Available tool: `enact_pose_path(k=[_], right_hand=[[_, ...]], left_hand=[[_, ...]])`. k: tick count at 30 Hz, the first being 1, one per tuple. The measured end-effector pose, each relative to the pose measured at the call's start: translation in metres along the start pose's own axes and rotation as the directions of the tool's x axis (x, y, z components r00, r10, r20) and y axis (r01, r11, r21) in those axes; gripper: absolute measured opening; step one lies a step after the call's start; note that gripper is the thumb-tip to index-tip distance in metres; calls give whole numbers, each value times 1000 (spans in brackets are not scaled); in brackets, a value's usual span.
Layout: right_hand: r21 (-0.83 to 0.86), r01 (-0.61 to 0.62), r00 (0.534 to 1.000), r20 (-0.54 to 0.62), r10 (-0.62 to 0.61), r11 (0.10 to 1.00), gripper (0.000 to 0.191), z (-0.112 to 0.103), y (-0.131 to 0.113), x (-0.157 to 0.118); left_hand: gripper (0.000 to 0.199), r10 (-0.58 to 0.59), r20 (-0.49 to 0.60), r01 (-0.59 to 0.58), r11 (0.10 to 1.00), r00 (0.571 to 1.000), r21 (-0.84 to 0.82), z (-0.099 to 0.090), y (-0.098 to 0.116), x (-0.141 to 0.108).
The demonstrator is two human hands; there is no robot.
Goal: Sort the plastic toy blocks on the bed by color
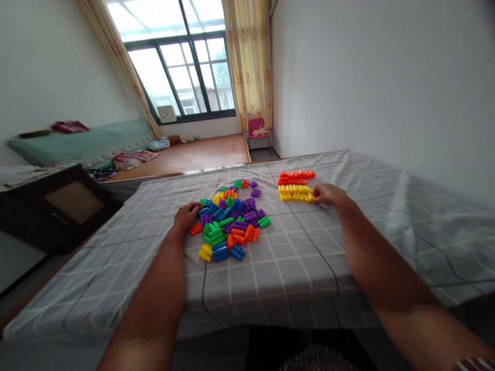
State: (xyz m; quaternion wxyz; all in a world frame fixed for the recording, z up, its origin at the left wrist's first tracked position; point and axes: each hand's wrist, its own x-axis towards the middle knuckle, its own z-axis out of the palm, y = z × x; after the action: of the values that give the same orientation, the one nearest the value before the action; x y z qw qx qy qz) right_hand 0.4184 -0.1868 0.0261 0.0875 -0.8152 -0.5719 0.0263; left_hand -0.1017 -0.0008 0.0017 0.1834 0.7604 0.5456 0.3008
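Currently, the right hand (pixel 330 195) has its grip narrow at the right end of the yellow plastic tube-block row (pixel 296 194), which lies just nearer than the orange tube-block row (pixel 296 177) by the far edge of the cloth-covered counter (pixel 286 263); I cannot tell whether it pinches a piece. Toward the counter's left edge, the left hand (pixel 187 215) rests, fingers curled, against the multicoloured tube-block pile (pixel 226 222), its hold too small to make out.

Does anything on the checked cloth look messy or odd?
Only the mixed-colour blocks, jumbled loosely beside the left hand, untidy compared with the neatly lined-up yellow blocks and orange blocks near the right hand. I see no damage.
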Motion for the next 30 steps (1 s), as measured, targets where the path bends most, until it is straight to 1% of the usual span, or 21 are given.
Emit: enact_pose_path(k=[3, 4, 6, 8, 9, 11, 12, 13, 14, 15, 16, 17, 18, 19, 20, 21, 22, 24, 25, 28, 30], right_hand=[[77, 24, 999, -24, -22, 997, 28, -2, 1, 0], [123, 51, 997, -57, -45, 991, 29, -3, -1, 0], [220, 114, 980, -185, -73, 969, 32, -6, -13, -1], [303, 187, 946, -313, -88, 934, 34, -7, -38, -5], [340, 244, 931, -344, -122, 908, 33, -7, -56, -9], [401, 403, 901, -333, -279, 823, 31, -6, -101, -22], [419, 495, 866, -309, -393, 761, 29, -5, -127, -30], [424, 577, 817, -286, -501, 698, 27, -4, -154, -40], [412, 663, 743, -261, -616, 625, 25, -3, -181, -51], [384, 747, 649, -246, -720, 542, 24, -3, -208, -62], [343, 824, 540, -237, -808, 450, 23, -2, -233, -73], [289, 885, 433, -221, -874, 365, 23, 0, -256, -84], [236, 924, 349, -194, -917, 302, 24, 2, -276, -93], [183, 948, 291, -164, -943, 260, 26, 4, -293, -101], [138, 962, 254, -127, -959, 237, 28, 7, -307, -106], [106, 967, 239, -86, -967, 230, 29, 9, -318, -110], [88, 968, 239, -49, -970, 234, 30, 12, -326, -113], [82, 963, 259, -9, -966, 257, 29, 15, -336, -113], [88, 958, 274, -12, -962, 272, 30, 15, -339, -112], [135, 932, 350, -101, -931, 336, 31, 9, -335, -104], [220, 893, 434, -194, -880, 392, 26, 1, -321, -93]], left_hand=[[36, -13, -16, 13, 1000, 1000, -9, 2, -2, -1], [35, -19, -21, 18, 1000, 1000, -7, 3, -2, -1], [34, -24, -25, 24, 1000, 999, -4, 5, -2, -1], [34, -29, -26, 29, 1000, 999, -3, 6, -2, -1], [34, -31, -30, 31, 1000, 999, -1, 7, -1, -1], [34, -31, -34, 32, 999, 999, 13, 8, 1, -2], [34, -31, -35, 32, 999, 999, 22, 9, 2, -2], [34, -31, -36, 32, 999, 999, 27, 9, 3, -2], [34, -32, -34, 32, 999, 999, 27, 9, 4, -3], [33, -35, -32, 35, 999, 999, 23, 9, 5, -3], [33, -38, -30, 39, 999, 999, 18, 9, 5, -4], [33, -39, -29, 39, 999, 999, 14, 9, 6, -4], [33, -35, -28, 36, 999, 999, 10, 9, 6, -4], [33, -27, -28, 27, 1000, 999, 7, 9, 6, -5], [33, -17, -27, 17, 1000, 999, 8, 8, 7, -5], [33, -9, -26, 9, 1000, 1000, 12, 7, 7, -5], [33, -5, -24, 6, 1000, 1000, 20, 6, 8, -5], [33, -9, -18, 10, 999, 1000, 40, 5, 9, -4], [33, -11, -15, 12, 999, 1000, 48, 4, 9, -4], [33, -8, -6, 8, 999, 1000, 50, 4, 8, -3], [33, -9, -3, 9, 999, 1000, 50, 5, 6, -2]])
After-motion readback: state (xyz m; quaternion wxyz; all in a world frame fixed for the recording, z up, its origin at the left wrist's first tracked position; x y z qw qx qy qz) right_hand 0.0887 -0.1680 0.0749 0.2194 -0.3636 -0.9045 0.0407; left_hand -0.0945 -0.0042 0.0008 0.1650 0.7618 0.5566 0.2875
